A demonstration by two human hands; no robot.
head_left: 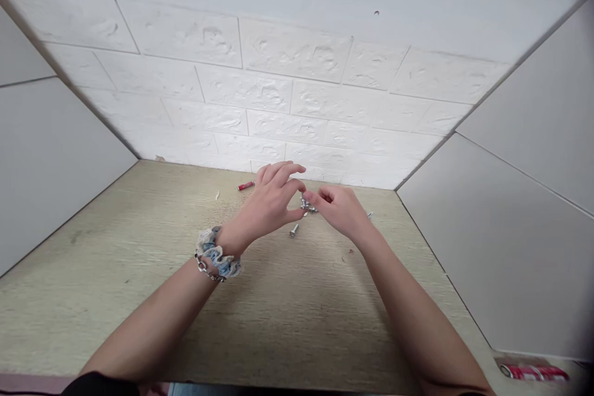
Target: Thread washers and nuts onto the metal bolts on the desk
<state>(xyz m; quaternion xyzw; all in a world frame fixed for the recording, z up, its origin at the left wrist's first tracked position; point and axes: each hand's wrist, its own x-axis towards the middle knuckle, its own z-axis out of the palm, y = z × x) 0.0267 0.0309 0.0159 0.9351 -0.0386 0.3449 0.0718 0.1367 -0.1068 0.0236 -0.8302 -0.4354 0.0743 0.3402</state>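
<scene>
My left hand [278,195] is raised just above the table, thumb and index finger pinching the two ends of a small silver bolt [304,203]. Its other fingers stretch out above. My right hand [341,207] meets it from the other side, fingers curled and thumb tip against the same bolt; the exact contact is partly hidden. Behind and below the fingers lie more small metal pieces [313,210], too small to sort out. A loose silver bolt [294,230] rests on the table in front of my hands.
On the wooden table [278,322], a red battery [245,185] lies behind my left hand. Another metal piece [370,215] shows beyond my right wrist. Red cylinders like batteries [533,372] sit at the lower right corner. A white brick-patterned wall [269,90] and side panels enclose the table.
</scene>
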